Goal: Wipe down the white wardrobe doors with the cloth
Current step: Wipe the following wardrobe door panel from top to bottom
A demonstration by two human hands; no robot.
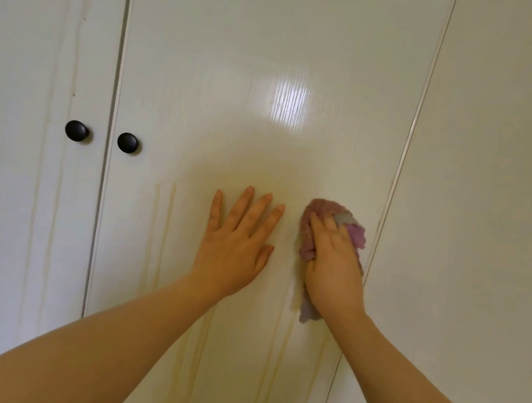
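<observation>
A white wardrobe door (256,81) fills the middle of the view, with faint yellowish streaks running down its lower part. My right hand (334,264) presses a bunched purple and grey cloth (321,210) against the door near its right edge; the fingers lie over the cloth and most of it is hidden under the palm. My left hand (236,238) rests flat on the same door just left of the cloth, fingers spread and straight.
A second white door (25,169) stands to the left, separated by a dark vertical gap. Each door carries a round black knob (77,131) (127,142) beside the gap. A plain white panel (495,197) lies to the right.
</observation>
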